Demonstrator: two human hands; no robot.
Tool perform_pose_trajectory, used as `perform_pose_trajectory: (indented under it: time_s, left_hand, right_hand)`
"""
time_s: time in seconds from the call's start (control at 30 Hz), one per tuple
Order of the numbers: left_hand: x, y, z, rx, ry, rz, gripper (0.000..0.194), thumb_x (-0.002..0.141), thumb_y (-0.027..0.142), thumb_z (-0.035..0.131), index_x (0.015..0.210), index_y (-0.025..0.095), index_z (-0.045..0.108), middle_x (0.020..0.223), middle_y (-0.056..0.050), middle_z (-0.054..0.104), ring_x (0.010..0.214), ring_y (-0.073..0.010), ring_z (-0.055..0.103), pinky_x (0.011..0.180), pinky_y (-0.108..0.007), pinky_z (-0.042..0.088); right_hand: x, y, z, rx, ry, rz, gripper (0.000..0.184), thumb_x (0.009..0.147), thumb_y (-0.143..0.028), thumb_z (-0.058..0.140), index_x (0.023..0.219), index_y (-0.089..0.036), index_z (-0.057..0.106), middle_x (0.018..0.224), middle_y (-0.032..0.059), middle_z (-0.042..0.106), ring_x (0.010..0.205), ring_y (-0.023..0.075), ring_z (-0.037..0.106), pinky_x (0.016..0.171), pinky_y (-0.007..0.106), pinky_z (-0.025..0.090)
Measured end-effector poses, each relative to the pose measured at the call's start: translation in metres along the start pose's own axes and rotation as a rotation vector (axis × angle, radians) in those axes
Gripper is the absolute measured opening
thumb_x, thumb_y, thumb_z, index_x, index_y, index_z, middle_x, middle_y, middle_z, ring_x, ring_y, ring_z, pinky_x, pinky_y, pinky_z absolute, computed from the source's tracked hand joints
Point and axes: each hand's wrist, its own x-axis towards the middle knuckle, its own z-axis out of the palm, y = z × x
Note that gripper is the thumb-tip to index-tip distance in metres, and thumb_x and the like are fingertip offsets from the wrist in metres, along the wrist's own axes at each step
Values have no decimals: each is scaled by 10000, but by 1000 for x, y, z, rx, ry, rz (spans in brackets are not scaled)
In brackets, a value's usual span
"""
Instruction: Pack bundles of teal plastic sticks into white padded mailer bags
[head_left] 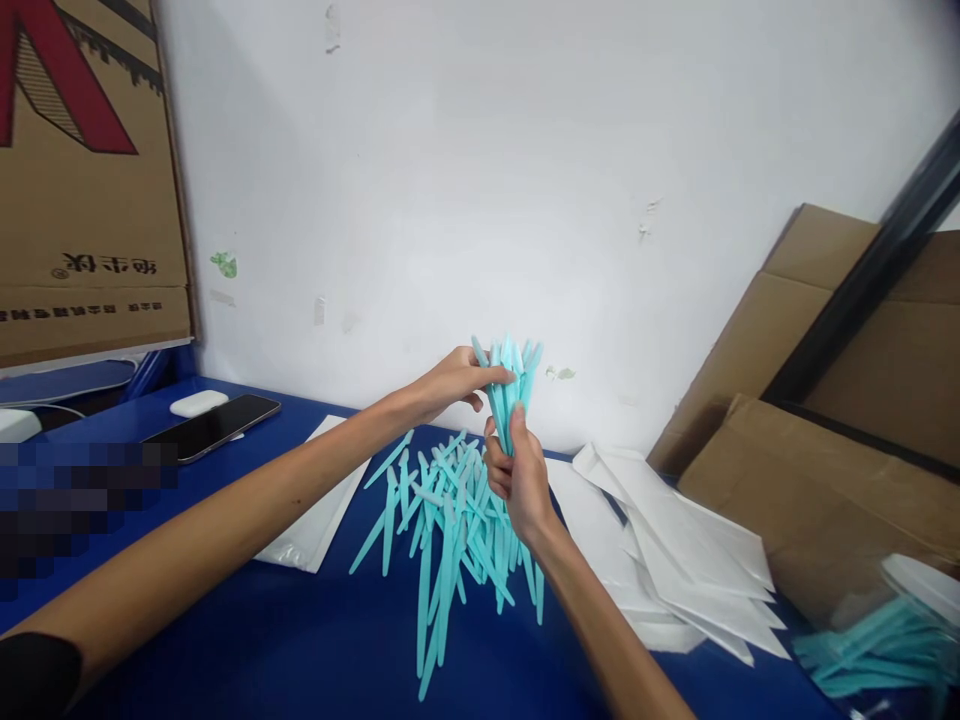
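Blue bench (300,640) carried piled turquoise sticks (448,520); above, the right hand (523,475) wrapped a bundle (503,412) low down, the left hand (459,380) half-curled against its upper part. Light, stiff, probably slippery (smooth plastic, perhaps), it seemed best held mid-length.

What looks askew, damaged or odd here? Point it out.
The cardboard box at far left has lettering that appears upside down. The white wall is blemished with torn remnants, including a green scrap near that box. On the blue table, turquoise sticks lie crisscrossed in a loose, untidy heap.
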Motion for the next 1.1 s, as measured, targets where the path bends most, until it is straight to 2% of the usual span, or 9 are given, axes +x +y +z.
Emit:
perform_pose_trajectory:
  time_s: [0.23,0.5,0.7,0.83,0.93,1.03,1.1]
  left_hand:
    - [-1,0,1,64,-63,60,345,782,348,718,573,154,525,571,16,503,507,-77,477,511,-241,434]
    - [-4,4,-1,21,-71,64,280,751,344,738,658,147,562,728,-5,531,603,-84,479,511,-228,430]
    - [-5,6,-2,7,-111,35,282,749,338,740,665,150,548,712,0,517,604,-82,477,516,-221,412]
    - [-6,5,-3,16,-169,33,274,782,376,712,712,149,575,739,-20,577,620,-100,545,524,-226,406]
    - [-6,4,-4,20,-160,32,260,769,381,721,741,154,597,749,-24,594,645,-115,565,531,-229,414]
    - [-6,7,-12,75,-154,18,272,735,406,747,747,155,642,829,-51,616,722,-141,590,550,-230,442]
    - [-7,12,-25,179,-207,-55,289,692,414,778,790,156,694,934,-88,651,805,-174,625,592,-234,474]
  right_hand:
    - [3,4,-3,6,33,-17,489,872,-690,505,825,-205,543,576,-106,164,455,65,82,364,184,132]
    - [2,2,-3,49,51,-27,468,869,-663,538,800,-200,549,585,-102,184,452,62,107,374,189,149]
    - [1,6,-3,27,83,-52,463,883,-652,530,791,-199,561,576,-101,187,446,61,113,372,193,149]
    - [3,8,-5,-18,124,-66,467,878,-653,539,811,-194,586,569,-103,185,437,57,111,369,196,131]
    - [5,7,-6,-44,149,-69,477,871,-663,541,804,-194,591,566,-104,178,439,58,101,367,199,126]
    - [4,5,-6,-80,163,-92,494,863,-681,534,780,-196,577,561,-101,182,439,62,118,370,207,138]
    - [4,4,-6,-114,188,-108,504,859,-690,532,752,-198,553,560,-97,191,442,65,134,375,215,144]
